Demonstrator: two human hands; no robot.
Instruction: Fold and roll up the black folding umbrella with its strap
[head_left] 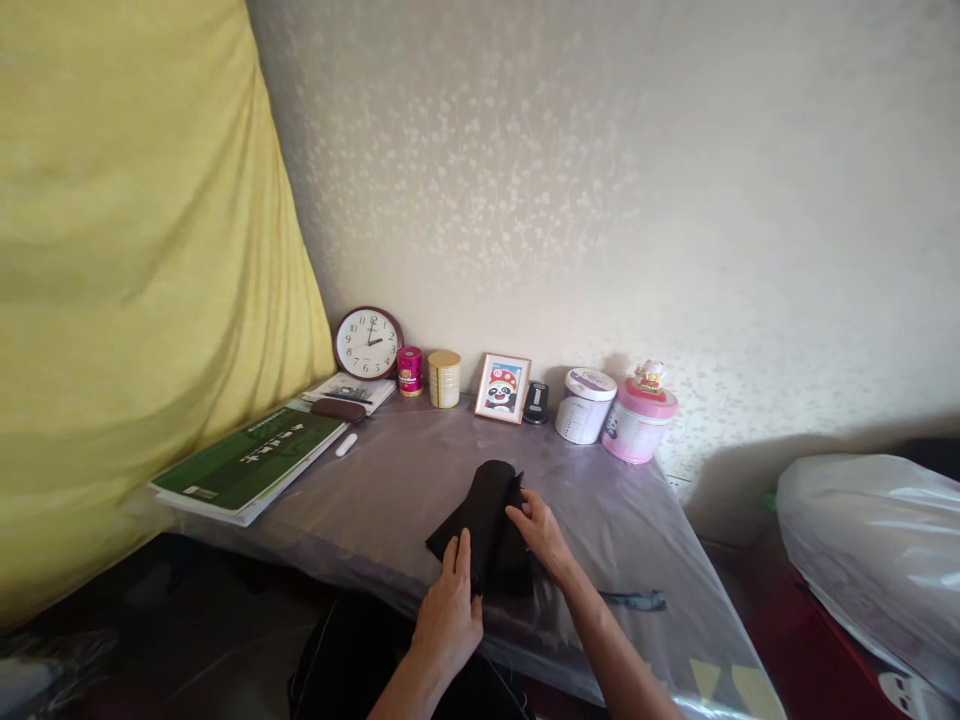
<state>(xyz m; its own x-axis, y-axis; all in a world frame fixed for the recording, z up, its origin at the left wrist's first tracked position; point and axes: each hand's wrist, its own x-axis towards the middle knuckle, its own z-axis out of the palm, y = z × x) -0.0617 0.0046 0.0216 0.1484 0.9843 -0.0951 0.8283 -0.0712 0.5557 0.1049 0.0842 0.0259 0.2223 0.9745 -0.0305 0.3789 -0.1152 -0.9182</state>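
A black, folded piece of fabric (491, 515) lies near the front edge of the table, with a raised rounded part and flatter flaps to both sides. My left hand (448, 612) grips its near left side, the fingers laid along the fold and the thumb toward the middle. At its right edge, my right hand (541, 530) pinches a small bit of the black material between thumb and fingers. What lies inside the folds is hidden.
A plastic-covered table (405, 470) bears a green book (255, 460), brown case (337, 410), white stick-like item (346, 445), wall clock (369, 343), tins (444, 380), picture frame (502, 388), black stand (535, 402) and tubs (585, 407) toward the wall. A yellow curtain (150, 250) hangs left.
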